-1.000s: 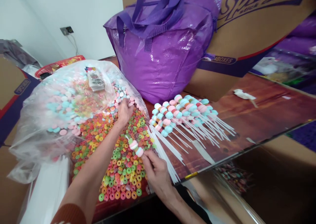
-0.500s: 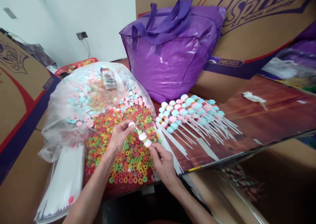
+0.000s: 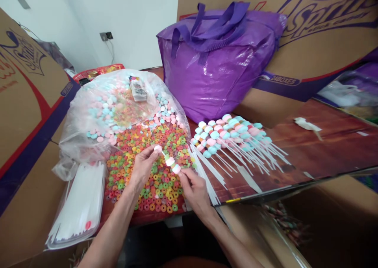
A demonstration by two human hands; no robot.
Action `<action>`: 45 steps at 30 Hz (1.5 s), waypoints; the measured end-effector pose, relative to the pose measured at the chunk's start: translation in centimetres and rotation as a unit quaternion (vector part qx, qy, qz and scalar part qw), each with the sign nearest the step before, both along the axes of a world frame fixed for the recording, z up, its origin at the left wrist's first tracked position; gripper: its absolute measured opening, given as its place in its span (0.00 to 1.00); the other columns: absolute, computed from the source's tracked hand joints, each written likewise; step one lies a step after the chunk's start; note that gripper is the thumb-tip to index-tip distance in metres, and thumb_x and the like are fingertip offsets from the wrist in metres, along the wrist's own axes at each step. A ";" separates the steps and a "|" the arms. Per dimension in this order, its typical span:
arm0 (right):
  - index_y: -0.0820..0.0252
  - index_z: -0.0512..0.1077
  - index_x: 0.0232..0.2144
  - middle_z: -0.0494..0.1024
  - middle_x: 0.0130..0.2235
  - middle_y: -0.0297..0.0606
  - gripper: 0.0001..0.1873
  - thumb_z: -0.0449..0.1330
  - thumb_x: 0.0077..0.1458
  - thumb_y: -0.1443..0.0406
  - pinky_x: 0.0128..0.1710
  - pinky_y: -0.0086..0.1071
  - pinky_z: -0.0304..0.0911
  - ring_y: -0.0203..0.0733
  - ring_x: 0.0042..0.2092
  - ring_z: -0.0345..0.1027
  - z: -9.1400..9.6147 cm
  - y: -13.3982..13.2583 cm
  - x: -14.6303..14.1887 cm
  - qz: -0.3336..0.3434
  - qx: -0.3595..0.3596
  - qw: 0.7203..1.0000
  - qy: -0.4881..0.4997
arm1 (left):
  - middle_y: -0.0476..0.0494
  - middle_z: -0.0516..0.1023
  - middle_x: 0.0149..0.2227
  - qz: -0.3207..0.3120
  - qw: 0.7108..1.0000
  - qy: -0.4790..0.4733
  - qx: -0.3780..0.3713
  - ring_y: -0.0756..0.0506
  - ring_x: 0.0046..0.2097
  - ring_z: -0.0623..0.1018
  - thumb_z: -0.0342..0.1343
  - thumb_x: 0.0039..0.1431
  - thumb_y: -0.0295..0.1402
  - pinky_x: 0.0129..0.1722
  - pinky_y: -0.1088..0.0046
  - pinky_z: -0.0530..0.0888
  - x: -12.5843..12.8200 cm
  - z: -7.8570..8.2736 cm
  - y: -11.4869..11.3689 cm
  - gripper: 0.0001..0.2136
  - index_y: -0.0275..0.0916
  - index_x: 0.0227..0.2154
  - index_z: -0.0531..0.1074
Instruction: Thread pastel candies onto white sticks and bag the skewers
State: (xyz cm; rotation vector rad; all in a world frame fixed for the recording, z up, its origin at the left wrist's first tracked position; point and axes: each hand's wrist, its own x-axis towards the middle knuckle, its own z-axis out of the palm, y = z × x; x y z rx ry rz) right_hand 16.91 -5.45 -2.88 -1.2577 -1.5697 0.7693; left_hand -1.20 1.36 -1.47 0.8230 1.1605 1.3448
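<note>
My left hand (image 3: 145, 162) pinches a pale pink marshmallow (image 3: 158, 148) at the upper tip of a white stick. My right hand (image 3: 193, 187) is closed at the lower end of that candy skewer (image 3: 170, 161), which carries pink, white and blue marshmallows with ring candies between them. How much of the stick lies inside my right fingers is hidden. Under both hands spreads a layer of colourful ring candies (image 3: 159, 185). Just right of them lies a pile of finished-looking marshmallow skewers (image 3: 233, 134), with loose white sticks (image 3: 206, 173) beside it.
A clear plastic bag (image 3: 79, 106) covers loose marshmallows at the back left. White sticks fill a plastic pack (image 3: 79, 205) at the front left. A purple bag (image 3: 212, 71) stands behind, between cardboard boxes (image 3: 330, 32). More skewers (image 3: 286, 220) lie in a box below the table.
The view has shifted slightly, so the surroundings appear farther right. The marshmallow in my left fingers stays at the stick's tip, and both hands keep their grip.
</note>
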 end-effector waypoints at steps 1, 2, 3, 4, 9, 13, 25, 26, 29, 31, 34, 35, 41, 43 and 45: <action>0.59 0.72 0.32 0.69 0.26 0.31 0.14 0.51 0.66 0.62 0.29 0.27 0.56 0.34 0.27 0.62 0.0 0.0 0.0 0.003 -0.002 1.000 -0.005 | 0.46 0.84 0.40 0.001 1.000 0.001 0.003 0.48 0.41 0.79 0.71 0.44 0.41 0.47 0.72 0.72 0.0 -0.1 0.0 0.18 0.43 0.40 0.82; 0.59 0.72 0.32 0.69 0.26 0.31 0.14 0.51 0.66 0.62 0.29 0.27 0.56 0.34 0.27 0.62 0.0 0.0 -0.1 0.004 -0.003 1.000 -0.009 | 0.46 0.84 0.40 0.000 1.000 0.003 0.006 0.48 0.42 0.79 0.71 0.44 0.41 0.48 0.72 0.72 -0.1 -0.2 -0.1 0.18 0.43 0.40 0.82; 0.59 0.71 0.31 0.69 0.26 0.31 0.14 0.50 0.66 0.63 0.29 0.27 0.56 0.34 0.27 0.61 0.0 0.0 -0.1 0.003 -0.001 1.000 -0.013 | 0.46 0.84 0.40 0.000 1.000 0.007 0.009 0.48 0.43 0.79 0.71 0.44 0.41 0.49 0.72 0.72 0.0 -0.2 -0.1 0.18 0.43 0.40 0.82; 0.59 0.71 0.31 0.68 0.25 0.31 0.14 0.50 0.66 0.63 0.29 0.27 0.56 0.34 0.27 0.61 0.0 0.0 -0.1 0.003 0.001 1.000 -0.017 | 0.46 0.84 0.41 -0.002 1.000 0.012 0.013 0.48 0.44 0.79 0.71 0.45 0.40 0.50 0.71 0.72 0.0 -0.2 -0.2 0.17 0.43 0.40 0.82; 0.59 0.71 0.32 0.69 0.25 0.31 0.14 0.49 0.67 0.63 0.28 0.27 0.57 0.34 0.27 0.62 -0.1 0.1 -0.2 -0.002 0.009 0.999 -0.033 | 0.45 0.84 0.41 0.002 0.999 0.040 0.022 0.46 0.42 0.80 0.70 0.45 0.39 0.48 0.67 0.74 0.5 0.1 -0.6 0.18 0.42 0.41 0.82; 0.59 0.72 0.32 0.68 0.24 0.31 0.14 0.49 0.67 0.63 0.28 0.27 0.56 0.34 0.25 0.61 -0.2 0.0 -0.3 -0.012 0.017 0.998 -0.054 | 0.44 0.84 0.40 0.035 0.997 0.068 0.032 0.44 0.43 0.81 0.70 0.45 0.38 0.50 0.64 0.75 1.0 0.3 -1.1 0.16 0.42 0.39 0.82; 0.59 0.71 0.32 0.69 0.24 0.32 0.13 0.49 0.66 0.65 0.27 0.28 0.55 0.35 0.25 0.61 -0.5 -0.1 -0.6 -0.010 0.040 0.996 -0.081 | 0.44 0.82 0.44 0.013 0.969 0.223 0.106 0.43 0.48 0.80 0.62 0.56 0.34 0.53 0.63 0.74 1.9 -0.1 -2.1 0.09 0.46 0.39 0.82; 0.59 0.70 0.31 0.68 0.24 0.31 0.13 0.49 0.66 0.65 0.27 0.28 0.55 0.35 0.24 0.61 -0.4 -0.1 -0.6 -0.011 0.042 0.996 -0.082 | 0.44 0.82 0.45 0.012 0.967 0.232 0.108 0.43 0.48 0.80 0.62 0.56 0.35 0.52 0.64 0.74 1.9 -0.2 -2.2 0.09 0.46 0.39 0.82; 0.58 0.69 0.30 0.67 0.23 0.30 0.13 0.49 0.66 0.66 0.26 0.28 0.53 0.34 0.23 0.60 -0.4 -0.1 -0.6 -0.015 0.061 0.994 -0.086 | 0.44 0.82 0.46 0.016 0.969 0.228 0.096 0.43 0.48 0.80 0.62 0.57 0.36 0.52 0.64 0.74 2.3 -0.4 -2.6 0.10 0.47 0.41 0.82; 0.58 0.69 0.29 0.67 0.23 0.31 0.13 0.49 0.66 0.67 0.27 0.29 0.53 0.35 0.24 0.60 -0.3 -0.1 -0.7 -0.020 0.076 0.993 -0.090 | 0.44 0.82 0.46 0.017 0.974 0.212 0.081 0.43 0.48 0.80 0.62 0.57 0.37 0.52 0.64 0.75 2.6 -0.6 -2.9 0.10 0.47 0.41 0.82; 0.58 0.69 0.30 0.68 0.23 0.31 0.13 0.49 0.66 0.68 0.27 0.28 0.53 0.35 0.24 0.61 -0.3 -0.1 -0.8 -0.024 0.086 0.991 -0.095 | 0.44 0.83 0.46 0.012 0.975 0.208 0.074 0.43 0.48 0.80 0.62 0.57 0.37 0.52 0.65 0.75 3.2 -0.8 -3.2 0.10 0.46 0.40 0.82; 0.58 0.69 0.30 0.68 0.23 0.31 0.13 0.49 0.65 0.68 0.27 0.28 0.53 0.35 0.24 0.61 -0.4 -0.1 -0.8 -0.026 0.089 0.991 -0.096 | 0.44 0.83 0.46 0.008 0.974 0.215 0.075 0.43 0.48 0.80 0.61 0.58 0.37 0.52 0.65 0.75 3.4 -0.8 -3.3 0.10 0.45 0.41 0.82; 0.59 0.69 0.29 0.68 0.23 0.30 0.13 0.49 0.65 0.68 0.27 0.28 0.52 0.34 0.24 0.60 -0.6 0.1 -0.9 -0.032 0.084 0.992 -0.090 | 0.43 0.83 0.46 -0.006 0.970 0.234 0.071 0.44 0.48 0.80 0.58 0.60 0.39 0.53 0.65 0.74 3.8 -1.1 -3.4 0.13 0.41 0.42 0.82; 0.59 0.70 0.30 0.69 0.24 0.31 0.13 0.49 0.66 0.68 0.28 0.28 0.54 0.34 0.25 0.62 -0.5 0.1 -0.9 -0.032 0.064 0.994 -0.077 | 0.42 0.83 0.47 0.011 0.975 0.213 0.065 0.43 0.49 0.80 0.59 0.59 0.41 0.54 0.65 0.74 3.7 -1.2 -3.3 0.14 0.40 0.44 0.81; 0.59 0.70 0.31 0.71 0.26 0.32 0.13 0.48 0.66 0.67 0.30 0.27 0.56 0.35 0.27 0.64 -0.3 0.1 -0.9 -0.021 0.046 0.997 -0.059 | 0.42 0.83 0.47 0.036 0.980 0.189 0.056 0.43 0.48 0.80 0.61 0.56 0.42 0.54 0.64 0.74 3.5 -1.2 -3.1 0.17 0.39 0.46 0.79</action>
